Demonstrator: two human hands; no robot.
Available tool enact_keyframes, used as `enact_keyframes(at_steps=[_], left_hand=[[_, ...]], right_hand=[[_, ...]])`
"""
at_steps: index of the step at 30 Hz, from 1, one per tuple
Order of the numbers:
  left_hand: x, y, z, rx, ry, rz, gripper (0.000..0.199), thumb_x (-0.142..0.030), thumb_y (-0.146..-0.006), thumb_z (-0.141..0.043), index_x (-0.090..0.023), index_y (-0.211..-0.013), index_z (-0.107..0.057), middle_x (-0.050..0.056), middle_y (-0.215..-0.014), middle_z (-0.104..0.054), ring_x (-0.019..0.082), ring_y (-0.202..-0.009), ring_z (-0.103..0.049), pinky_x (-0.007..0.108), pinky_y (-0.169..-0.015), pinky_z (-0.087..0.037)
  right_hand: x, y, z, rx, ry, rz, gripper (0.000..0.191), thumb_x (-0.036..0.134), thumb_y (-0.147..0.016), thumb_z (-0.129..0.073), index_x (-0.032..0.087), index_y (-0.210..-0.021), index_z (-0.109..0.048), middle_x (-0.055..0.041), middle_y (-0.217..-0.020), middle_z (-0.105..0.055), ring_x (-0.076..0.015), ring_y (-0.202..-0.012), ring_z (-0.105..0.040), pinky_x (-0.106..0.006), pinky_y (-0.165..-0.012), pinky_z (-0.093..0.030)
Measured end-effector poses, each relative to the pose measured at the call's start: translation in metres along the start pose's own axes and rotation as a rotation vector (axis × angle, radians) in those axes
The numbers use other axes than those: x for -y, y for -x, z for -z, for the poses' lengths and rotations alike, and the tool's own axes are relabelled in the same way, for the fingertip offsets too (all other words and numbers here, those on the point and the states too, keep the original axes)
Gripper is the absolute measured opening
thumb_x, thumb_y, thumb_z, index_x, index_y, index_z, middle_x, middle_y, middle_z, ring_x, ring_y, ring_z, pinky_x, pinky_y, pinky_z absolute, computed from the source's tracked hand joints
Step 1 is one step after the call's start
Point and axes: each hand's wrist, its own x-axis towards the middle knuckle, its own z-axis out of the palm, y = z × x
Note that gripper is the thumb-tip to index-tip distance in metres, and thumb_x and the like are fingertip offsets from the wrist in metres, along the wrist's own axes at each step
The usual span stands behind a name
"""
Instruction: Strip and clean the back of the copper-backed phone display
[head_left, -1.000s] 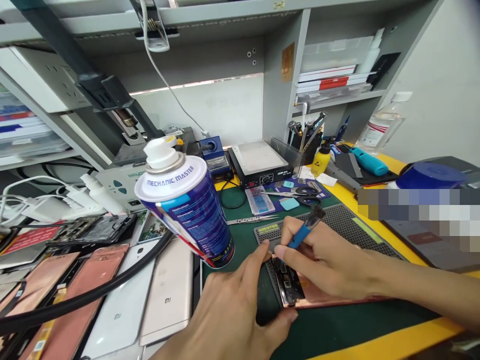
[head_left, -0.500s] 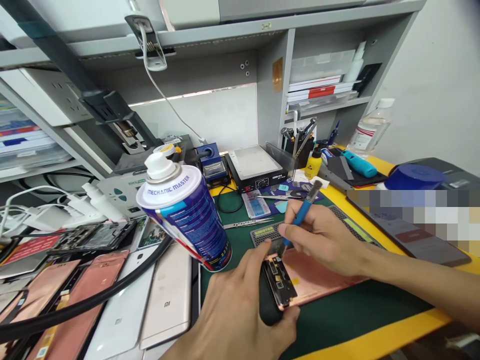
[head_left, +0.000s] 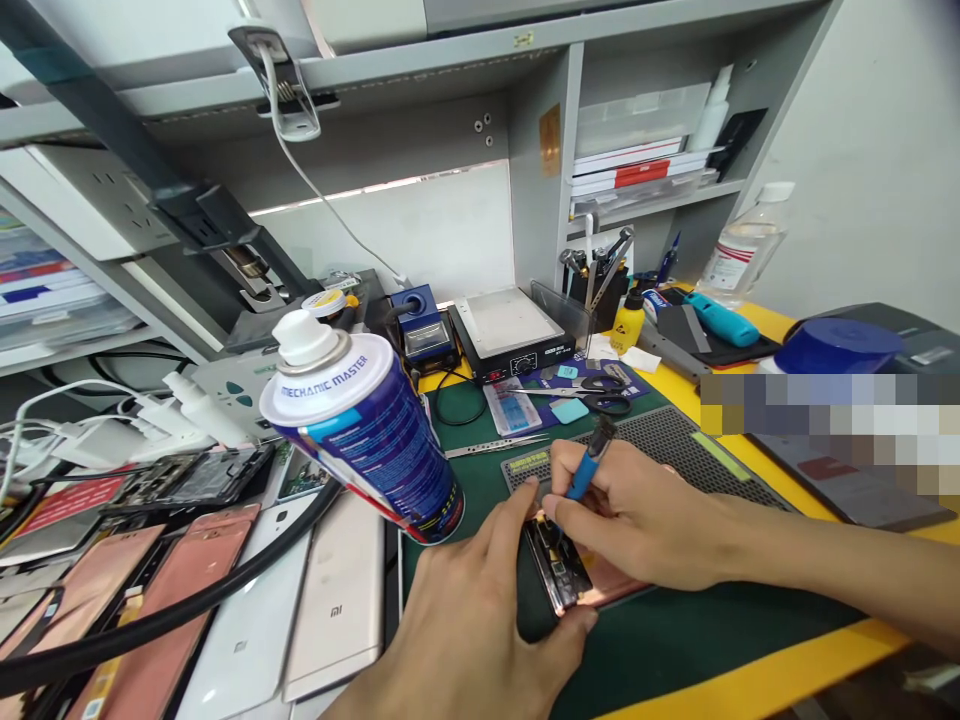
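Observation:
A copper-pink phone body (head_left: 619,568), its black inner end section (head_left: 564,572) facing up, lies on the dark green mat (head_left: 660,640). My left hand (head_left: 469,600) grips that end between thumb and fingers, one at each edge. Above the phone, my right hand (head_left: 656,510) is closed round a slim pen-like tool with a blue handle (head_left: 584,473) and a dark upper end. The tool's working tip is hidden behind my fingers, close to the phone's black section. Beneath my right forearm lies a grey perforated pad (head_left: 675,440).
A blue spray can (head_left: 375,430) stands left of my hands. Tweezers (head_left: 495,446), scissors (head_left: 604,392) and a heating plate (head_left: 510,325) are further back. Several phone shells, including a gold one (head_left: 337,600), cover the left side, crossed by a black hose (head_left: 225,590).
My right hand has come down and left with the blue tool, over the black section, covering more of the phone. My left hand keeps its grip. The view has shifted slightly.

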Motion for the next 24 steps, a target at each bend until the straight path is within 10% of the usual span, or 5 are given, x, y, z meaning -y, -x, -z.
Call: enact_keyframes(at_steps=[24], left_hand=[[0.001,0.010,0.007,0.063,-0.043,-0.044,0.053,-0.036,-0.083,-0.072,-0.027,-0.129,-0.049,0.011,-0.144,-0.061,0.030,-0.119,-0.069,0.047,-0.091,-0.062]], right_hand=[[-0.004,-0.001,0.024,-0.046,-0.151,-0.076,0.017,0.032,-0.096,-0.054,0.021,-0.084,-0.053,0.0013,-0.067,-0.063,-0.0163,-0.063,-0.062,-0.026,-0.056,-0.042]])
